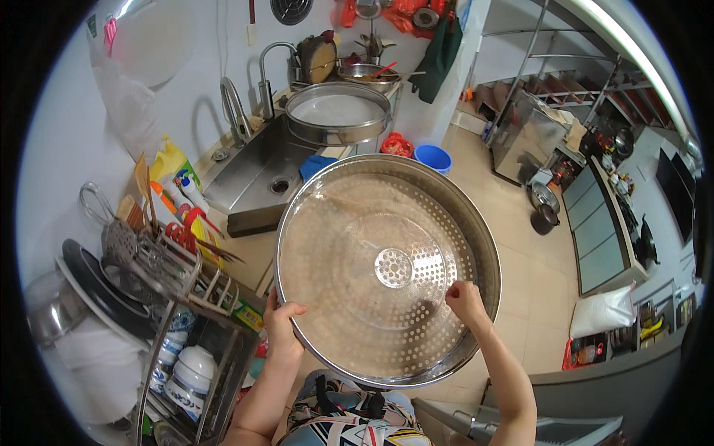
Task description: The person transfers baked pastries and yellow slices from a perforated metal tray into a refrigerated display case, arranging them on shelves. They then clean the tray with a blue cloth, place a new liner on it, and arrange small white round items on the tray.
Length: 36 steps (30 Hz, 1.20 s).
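Note:
A large round metal steamer tray (pixel 357 245) with a perforated base and a raised shiny rim is held up in front of my body. My left hand (pixel 283 330) grips its rim at the lower left, with the thumb over the inner side. My right hand (pixel 466 303) is inside the right part of the tray, its fingers curled together over the holes. Whether something thin is pinched there cannot be made out. Holes on the tray's right side show sharply, while those on the left look faint under a beige, hazy surface.
Beyond the tray, a second round steamer tray (pixel 337 114) with white contents rests beside a steel sink (pixel 251 173). On the left stands a dish rack (pixel 167 290) with bowls and utensils. A blue bucket (pixel 433 159) and red basket (pixel 396 145) are on the floor.

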Each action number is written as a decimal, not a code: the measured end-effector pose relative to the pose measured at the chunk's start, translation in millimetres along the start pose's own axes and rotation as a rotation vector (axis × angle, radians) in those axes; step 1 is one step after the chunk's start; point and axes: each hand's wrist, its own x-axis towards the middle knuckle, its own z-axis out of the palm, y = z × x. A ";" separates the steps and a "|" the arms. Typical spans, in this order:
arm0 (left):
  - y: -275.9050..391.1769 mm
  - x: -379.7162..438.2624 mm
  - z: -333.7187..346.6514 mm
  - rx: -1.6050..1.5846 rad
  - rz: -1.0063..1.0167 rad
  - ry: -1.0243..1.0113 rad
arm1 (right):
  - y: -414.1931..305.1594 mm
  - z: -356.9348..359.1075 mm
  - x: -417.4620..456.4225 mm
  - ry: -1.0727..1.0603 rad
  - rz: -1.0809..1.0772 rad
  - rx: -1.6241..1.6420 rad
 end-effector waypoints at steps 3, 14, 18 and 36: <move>1.9 38.8 4.7 -0.041 -0.036 0.043 | -70.3 -18.8 60.5 0.010 -0.137 0.111; -1.5 99.8 13.6 -0.188 -0.057 0.304 | -173.4 -28.8 289.4 0.255 -0.996 -0.058; -6.3 116.0 27.1 -0.250 0.011 0.406 | -50.7 -64.6 372.6 0.117 -0.376 -0.531; -41.1 195.2 118.6 -0.336 0.114 0.567 | -119.6 -96.4 543.0 -0.176 -0.568 0.406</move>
